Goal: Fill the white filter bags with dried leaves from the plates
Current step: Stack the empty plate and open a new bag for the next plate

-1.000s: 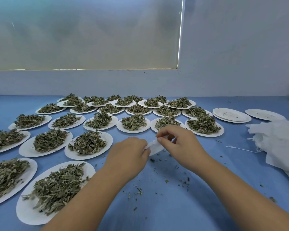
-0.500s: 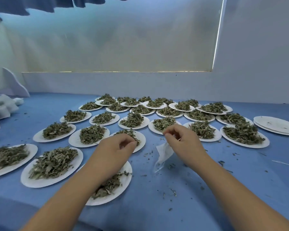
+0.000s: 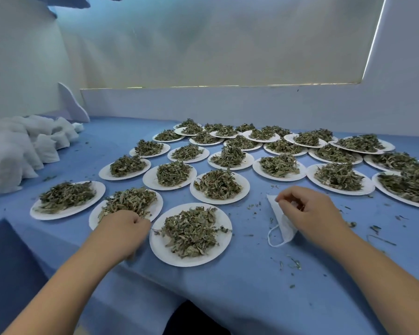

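Across the blue surface [image 3: 228, 286], my right hand [image 3: 310, 213] pinched the filter bag [image 3: 282, 226], my left hand [image 3: 121, 230] clutched leaves [image 3: 128, 201]; I feared its slack mouth spilling them.

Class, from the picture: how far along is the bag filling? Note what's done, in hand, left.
Done: a heap of stuffed bags lies at the left. In hand: the right hand pinches a flat bag while the left hand is at the leaves on a near plate. Left: all plates in view are heaped.
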The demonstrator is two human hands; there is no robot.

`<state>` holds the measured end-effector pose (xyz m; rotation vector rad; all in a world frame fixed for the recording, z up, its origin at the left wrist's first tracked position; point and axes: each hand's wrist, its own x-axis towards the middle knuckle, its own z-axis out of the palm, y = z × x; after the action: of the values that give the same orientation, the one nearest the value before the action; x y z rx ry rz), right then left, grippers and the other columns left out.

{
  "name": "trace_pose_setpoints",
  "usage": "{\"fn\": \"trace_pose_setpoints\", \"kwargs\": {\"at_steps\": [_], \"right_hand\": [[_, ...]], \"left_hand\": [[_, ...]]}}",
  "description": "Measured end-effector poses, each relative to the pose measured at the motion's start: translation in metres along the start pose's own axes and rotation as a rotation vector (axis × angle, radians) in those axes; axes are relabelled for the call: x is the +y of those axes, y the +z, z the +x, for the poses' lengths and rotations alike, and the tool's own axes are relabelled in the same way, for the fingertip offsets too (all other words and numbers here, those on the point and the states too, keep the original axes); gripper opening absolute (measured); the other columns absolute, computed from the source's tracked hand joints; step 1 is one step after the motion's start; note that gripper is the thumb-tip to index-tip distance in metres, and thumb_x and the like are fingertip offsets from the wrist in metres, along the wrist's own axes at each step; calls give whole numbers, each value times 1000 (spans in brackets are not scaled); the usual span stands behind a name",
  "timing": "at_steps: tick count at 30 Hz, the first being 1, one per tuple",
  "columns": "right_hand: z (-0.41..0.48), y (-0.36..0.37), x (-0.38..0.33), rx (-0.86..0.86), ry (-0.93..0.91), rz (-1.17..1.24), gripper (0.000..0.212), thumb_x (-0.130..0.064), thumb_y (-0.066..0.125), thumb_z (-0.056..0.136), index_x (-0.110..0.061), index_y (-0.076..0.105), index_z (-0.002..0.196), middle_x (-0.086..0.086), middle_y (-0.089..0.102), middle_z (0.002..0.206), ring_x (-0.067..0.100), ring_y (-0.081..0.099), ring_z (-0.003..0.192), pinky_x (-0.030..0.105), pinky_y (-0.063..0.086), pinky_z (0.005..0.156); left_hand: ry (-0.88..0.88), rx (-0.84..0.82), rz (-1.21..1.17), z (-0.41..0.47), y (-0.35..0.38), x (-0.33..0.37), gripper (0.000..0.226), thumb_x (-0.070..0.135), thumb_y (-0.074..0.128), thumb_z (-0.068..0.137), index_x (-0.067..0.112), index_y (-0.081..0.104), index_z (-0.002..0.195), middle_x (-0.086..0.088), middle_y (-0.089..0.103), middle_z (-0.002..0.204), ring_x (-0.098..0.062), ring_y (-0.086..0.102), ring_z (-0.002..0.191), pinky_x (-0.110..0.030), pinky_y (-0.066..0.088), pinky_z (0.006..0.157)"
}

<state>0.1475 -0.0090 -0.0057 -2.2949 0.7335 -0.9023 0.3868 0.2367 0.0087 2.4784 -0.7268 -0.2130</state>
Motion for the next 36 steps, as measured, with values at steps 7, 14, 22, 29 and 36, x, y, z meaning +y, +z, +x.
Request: {"fn": "trace_pose_setpoints", "kwargs": {"at_steps": [7,14,22,29,36], "right_hand": [[-1,-3,6,-6,37,3,24,-12,59,90,-32,65,77,-11,58,67,-3,50,56,8,38,52],[-1,-4,5,35,58,30,23,-13,59,91,-31,65,79,-6,61,69,-1,51,58,10,40,53],[-4,-20,4,158,43,111,23,-10,60,90,-32,63,81,-6,56,69,0,45,53,14,35,50],[-13,-62,19,239,71,146,36,-4,54,85,-38,64,86,-9,59,71,4,43,51,13,35,44],[-23,-106,31,398,118,253,36,-4,49,77,-36,67,81,-9,64,74,20,55,70,41,50,67]], "left_hand": [[-85,-215,22,0,-1,4,29,23,47,86,9,47,61,-9,56,42,-21,38,34,-15,32,39],[-108,-292,-229,-2,2,11,26,11,53,81,12,37,60,-8,35,53,-19,30,44,-19,24,44],[-188,-301,-604,2,7,14,19,4,58,83,4,47,67,-10,41,56,-16,31,40,-15,19,35],[-195,-375,-752,4,19,37,23,3,60,86,7,44,70,-3,38,51,-10,32,37,-12,18,32],[-110,-544,-760,-14,53,91,18,2,62,84,5,49,72,-3,44,48,-11,32,37,-12,19,31]]}}
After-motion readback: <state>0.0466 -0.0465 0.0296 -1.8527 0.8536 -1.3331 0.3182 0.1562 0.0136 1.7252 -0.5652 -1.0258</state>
